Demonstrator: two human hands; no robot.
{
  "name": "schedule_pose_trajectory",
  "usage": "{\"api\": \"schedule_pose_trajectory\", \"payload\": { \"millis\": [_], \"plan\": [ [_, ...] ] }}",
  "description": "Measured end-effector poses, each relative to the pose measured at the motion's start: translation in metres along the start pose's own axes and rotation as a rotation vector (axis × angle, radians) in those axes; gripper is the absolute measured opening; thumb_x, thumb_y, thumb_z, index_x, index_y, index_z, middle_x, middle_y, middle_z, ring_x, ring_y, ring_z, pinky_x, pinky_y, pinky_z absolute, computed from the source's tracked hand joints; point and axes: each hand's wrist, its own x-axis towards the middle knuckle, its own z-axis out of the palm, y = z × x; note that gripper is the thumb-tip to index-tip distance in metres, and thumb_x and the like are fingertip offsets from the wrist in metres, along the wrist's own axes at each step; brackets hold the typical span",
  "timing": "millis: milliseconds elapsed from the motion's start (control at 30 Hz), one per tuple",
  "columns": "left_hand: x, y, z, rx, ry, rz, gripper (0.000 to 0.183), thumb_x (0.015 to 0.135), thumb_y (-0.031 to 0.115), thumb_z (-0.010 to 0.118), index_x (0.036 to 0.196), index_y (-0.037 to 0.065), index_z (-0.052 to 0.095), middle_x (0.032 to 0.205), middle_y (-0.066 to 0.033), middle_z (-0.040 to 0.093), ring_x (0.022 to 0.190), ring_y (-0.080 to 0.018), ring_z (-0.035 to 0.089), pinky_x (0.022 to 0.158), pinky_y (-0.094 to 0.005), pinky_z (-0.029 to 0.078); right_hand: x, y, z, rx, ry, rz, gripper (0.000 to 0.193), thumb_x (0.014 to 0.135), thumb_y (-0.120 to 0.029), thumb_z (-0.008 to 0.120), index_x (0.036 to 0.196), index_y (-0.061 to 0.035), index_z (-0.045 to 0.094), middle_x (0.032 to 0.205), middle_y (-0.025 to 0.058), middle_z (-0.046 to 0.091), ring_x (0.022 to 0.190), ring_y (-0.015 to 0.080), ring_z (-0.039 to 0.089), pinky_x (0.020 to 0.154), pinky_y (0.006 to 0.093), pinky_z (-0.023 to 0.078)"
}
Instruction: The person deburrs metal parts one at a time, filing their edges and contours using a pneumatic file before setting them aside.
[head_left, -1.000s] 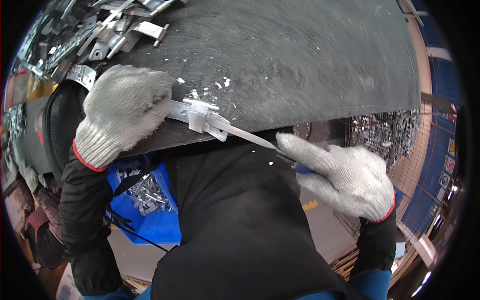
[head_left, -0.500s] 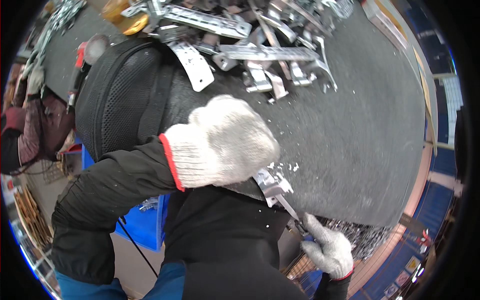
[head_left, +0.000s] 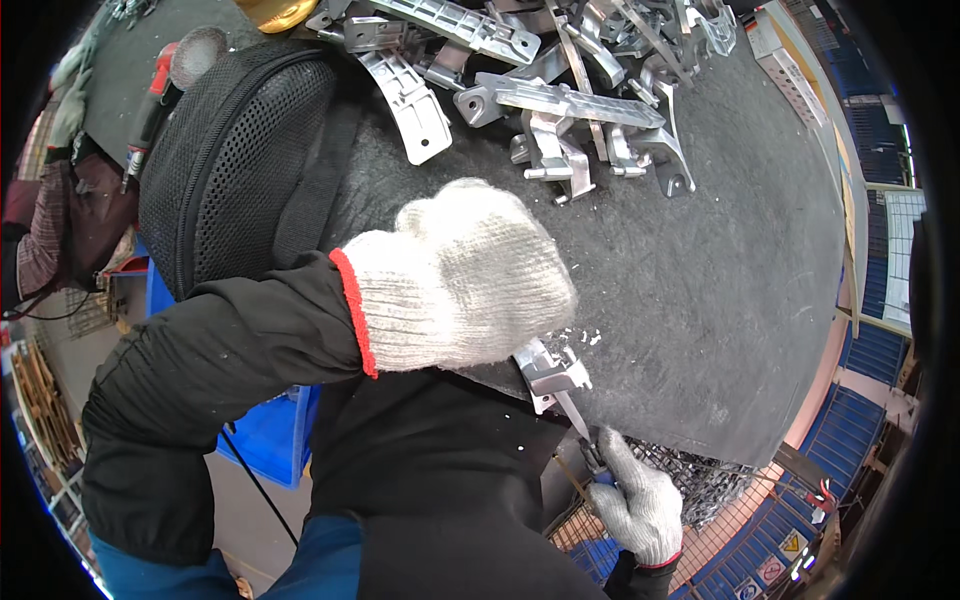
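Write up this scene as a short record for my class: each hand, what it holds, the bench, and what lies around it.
Left hand: gloved, closed over one end of a bracket; grip itself hidden
Right hand: gloved, holding a blade
Blade position: reaching to the bracket's near end; exact contact unclear
Bench: dark top, white flakes beside the bracket
Far side: pile of silvery metal parts
Left side: black mesh bag, red-and-black power tool beyond
Below bench: blue bin
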Motion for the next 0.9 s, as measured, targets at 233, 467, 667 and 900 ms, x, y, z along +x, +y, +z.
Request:
{"api": "schedule_pose_trajectory", "payload": {
  "millis": [233, 467, 667, 900],
  "plan": [
    [-0.001, -0.005, 0.017, -0.037, 0.280, 0.140, 0.012, 0.064, 0.018, 0.074, 0.074, 0.013, 0.076, 0.072, -0.0074, 0.070, 0.071, -0.0271, 0.074, 0.058, -0.0421, 0.056, 0.000, -0.005, 0.000, 0.009, -0.044, 0.104, 0.064, 0.079, -0.014, 0.076, 0.141, -0.0043, 0.062, 0.107, 0.0188, 0.077, 0.094, 0.0304, 0.078, 0.083, 0.0364, 0.059],
    [-0.019, 0.003, 0.028, 0.093, 0.417, 0.073, 0.027, 0.076, 0.021, 0.074, 0.101, 0.014, 0.073, 0.068, 0.0007, 0.061, 0.065, -0.0202, 0.065, 0.061, -0.0375, 0.052, -0.003, 0.021, 0.011, -0.065, 0.126, -0.140, 0.065, 0.080, -0.013, 0.076, 0.142, -0.0006, 0.061, 0.115, 0.0220, 0.075, 0.102, 0.0323, 0.076, 0.089, 0.0365, 0.058],
    [-0.056, 0.040, 0.028, 0.268, 0.442, -0.153, 0.043, 0.075, 0.025, 0.079, 0.114, 0.010, 0.070, 0.066, 0.0042, 0.056, 0.063, -0.0173, 0.061, 0.066, -0.0352, 0.049, -0.009, 0.069, 0.033, 0.262, 0.097, -0.285, 0.066, 0.088, -0.020, 0.077, 0.148, -0.0029, 0.056, 0.113, 0.0206, 0.075, 0.101, 0.0356, 0.075, 0.089, 0.0382, 0.059],
    [-0.042, 0.048, 0.026, 0.262, 0.555, -0.178, 0.045, 0.066, 0.036, 0.083, 0.100, 0.010, 0.070, 0.086, -0.0061, 0.062, 0.093, -0.0290, 0.067, 0.088, -0.0488, 0.051, 0.001, 0.077, 0.040, 0.511, -0.293, -0.188, 0.067, 0.094, -0.029, 0.069, 0.153, -0.0036, 0.051, 0.120, 0.0146, 0.073, 0.104, 0.0272, 0.072, 0.095, 0.0341, 0.054]
  ]
}}
